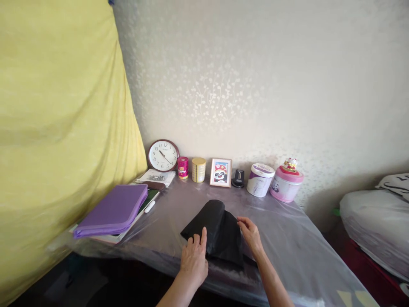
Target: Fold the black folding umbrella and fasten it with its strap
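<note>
The left hand (pixel 194 261) lies on the near left part of a folded black sheet (pixel 213 226), index finger stretched out along it and the other fingers loosely bent, closed around nothing. Across the sheet, the right hand (pixel 251 234) brings thumb and fingertips together at its right edge; whether they pinch the material or only touch it, I cannot tell for sure. The sheet lies between the two hands on the film-covered table (pixel 294 247), its folded top rising just beyond the left fingertips. Well to the left of the left hand is a purple folder (pixel 113 209). Past both hands, toward the wall, stand a round clock (pixel 163 155), a framed panda picture (pixel 220 172) and, farther right, a pink tub (pixel 286 185).
</note>
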`<state>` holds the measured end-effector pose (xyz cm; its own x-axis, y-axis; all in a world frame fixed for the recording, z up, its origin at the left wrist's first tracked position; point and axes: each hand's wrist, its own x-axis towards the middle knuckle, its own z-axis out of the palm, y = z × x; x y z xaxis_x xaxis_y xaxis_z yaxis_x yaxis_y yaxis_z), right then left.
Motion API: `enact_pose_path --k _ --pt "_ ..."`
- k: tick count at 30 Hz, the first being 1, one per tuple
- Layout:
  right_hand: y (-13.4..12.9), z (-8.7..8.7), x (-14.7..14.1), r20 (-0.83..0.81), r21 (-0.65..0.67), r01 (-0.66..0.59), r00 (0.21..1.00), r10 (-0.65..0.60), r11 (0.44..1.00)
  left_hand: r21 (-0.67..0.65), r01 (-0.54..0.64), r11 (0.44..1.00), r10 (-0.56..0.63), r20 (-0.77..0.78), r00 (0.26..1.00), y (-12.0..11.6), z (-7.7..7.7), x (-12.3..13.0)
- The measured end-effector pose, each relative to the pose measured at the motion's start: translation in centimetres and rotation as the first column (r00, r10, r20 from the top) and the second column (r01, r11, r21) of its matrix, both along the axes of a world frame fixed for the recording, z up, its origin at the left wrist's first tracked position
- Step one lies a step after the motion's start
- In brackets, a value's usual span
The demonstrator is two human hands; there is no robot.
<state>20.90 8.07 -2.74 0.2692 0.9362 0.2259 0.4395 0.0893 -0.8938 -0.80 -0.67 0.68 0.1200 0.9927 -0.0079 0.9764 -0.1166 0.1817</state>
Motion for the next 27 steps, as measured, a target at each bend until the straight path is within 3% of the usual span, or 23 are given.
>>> enact_pose_path --k 4,9,12,15,17,20,25,27 --pt "-0.9 -0.8 -0.9 0.033 -0.011 -0.038 0.999 0.038 0.999 0.046 -0.026 0.999 0.027 -0.026 0.999 0.2 0.0 0.1" --pt "-1.2 -1.9 -1.4 0.088 -0.039 -0.053 0.995 0.056 0.998 -0.089 -0.040 0.995 0.049 0.110 0.993 0.2 0.4 -0.1" --pt "-1.1 -2.1 -0.9 -0.054 -0.015 -0.050 0.997 0.049 0.999 -0.103 -0.040 0.994 0.061 0.210 0.976 0.4 0.6 -0.6" --pt "-1.1 -2.0 -0.3 -0.348 0.000 -0.028 0.937 0.026 1.000 -0.111 -0.037 0.993 0.070 0.307 0.949 0.8 0.9 -1.5" --pt "-1.4 -1.8 0.0 -0.521 -0.003 -0.034 0.853 0.028 0.999 -0.143 -0.028 0.989 0.083 0.396 0.915 1.1 1.4 -2.1" --pt "-1.9 -1.6 0.3 -0.647 0.001 -0.043 0.761 0.033 0.999 -0.231 0.008 0.973 0.121 0.537 0.835 1.3 2.6 -3.1" --pt "-2.3 -1.2 0.5 -0.716 -0.005 -0.029 0.698 0.017 1.000 -0.295 0.090 0.951 0.157 0.715 0.681 0.2 5.5 -5.0" --pt "-2.4 -0.8 0.1 -0.683 -0.009 -0.054 0.730 0.033 0.998 -0.291 0.108 0.950 0.159 0.755 0.636 -0.6 7.0 -5.6"
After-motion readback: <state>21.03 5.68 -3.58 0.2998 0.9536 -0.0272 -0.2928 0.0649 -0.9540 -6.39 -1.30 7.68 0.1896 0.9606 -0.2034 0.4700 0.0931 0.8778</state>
